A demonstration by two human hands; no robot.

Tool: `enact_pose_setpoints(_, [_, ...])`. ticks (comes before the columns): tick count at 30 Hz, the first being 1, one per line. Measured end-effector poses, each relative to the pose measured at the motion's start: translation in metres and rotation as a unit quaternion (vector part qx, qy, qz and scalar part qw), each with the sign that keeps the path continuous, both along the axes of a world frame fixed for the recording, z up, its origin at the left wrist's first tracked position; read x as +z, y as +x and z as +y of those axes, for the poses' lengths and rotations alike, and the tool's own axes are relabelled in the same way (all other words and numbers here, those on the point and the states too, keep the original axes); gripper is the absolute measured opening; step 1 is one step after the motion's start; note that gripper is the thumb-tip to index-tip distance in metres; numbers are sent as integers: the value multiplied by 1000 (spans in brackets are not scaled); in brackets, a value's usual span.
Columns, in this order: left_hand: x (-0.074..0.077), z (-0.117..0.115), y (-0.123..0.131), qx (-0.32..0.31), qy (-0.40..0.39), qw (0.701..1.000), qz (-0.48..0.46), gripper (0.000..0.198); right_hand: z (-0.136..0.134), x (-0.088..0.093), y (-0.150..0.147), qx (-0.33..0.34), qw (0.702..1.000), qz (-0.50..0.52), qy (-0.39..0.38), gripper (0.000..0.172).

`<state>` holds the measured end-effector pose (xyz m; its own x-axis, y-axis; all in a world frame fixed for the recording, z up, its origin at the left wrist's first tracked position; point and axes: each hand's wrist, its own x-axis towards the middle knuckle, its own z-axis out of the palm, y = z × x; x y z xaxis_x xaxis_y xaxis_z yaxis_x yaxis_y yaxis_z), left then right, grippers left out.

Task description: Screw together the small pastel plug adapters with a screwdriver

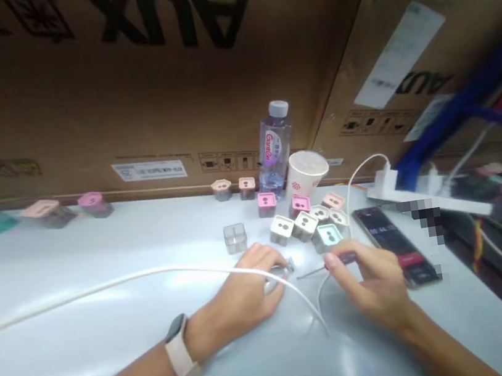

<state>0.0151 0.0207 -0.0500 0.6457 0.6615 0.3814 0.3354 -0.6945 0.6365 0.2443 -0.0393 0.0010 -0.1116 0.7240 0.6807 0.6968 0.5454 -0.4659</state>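
Note:
My left hand [247, 291] rests on the white table [112, 332], its fingers closed over a small clear plastic housing [285, 268]. My right hand [366, 277] pinches a small screwdriver [331, 264] with a dark handle. The thin metal shaft points left, its tip close to the clear housing, and I cannot tell whether they touch. A white cable [160, 272] crosses over my left wrist area and curves down near my right hand. Several square plug adapters in pastel colours, such as a mint one [327, 237], stand just beyond my hands.
A clear cube-shaped shell [235, 238], a water bottle [276, 147] and a paper cup [305, 174] stand beyond the hands. A smartphone [392, 246] lies to the right, near a white power strip [424, 195]. Cardboard boxes [125, 87] line the back edge.

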Motion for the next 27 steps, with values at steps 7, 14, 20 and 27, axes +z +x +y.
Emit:
enact_pose_setpoints(7, [5,-1,0,2,9,1000,11,20,1,-1,-1,-1,1000,-14,2,13])
enact_pose_setpoints(14, [9,-4,0,-4,-1,1000,4,24,-1,-1,3,0,997,74,-31,13])
enact_pose_setpoints(20, [13,-3,-1,-10,35,999,0,18,-2,-3,0,22,986,149,-70,15])
enact_pose_setpoints(27, [11,0,0,-24,45,998,-20,7,-1,1,-1,7,980,186,-73,17])
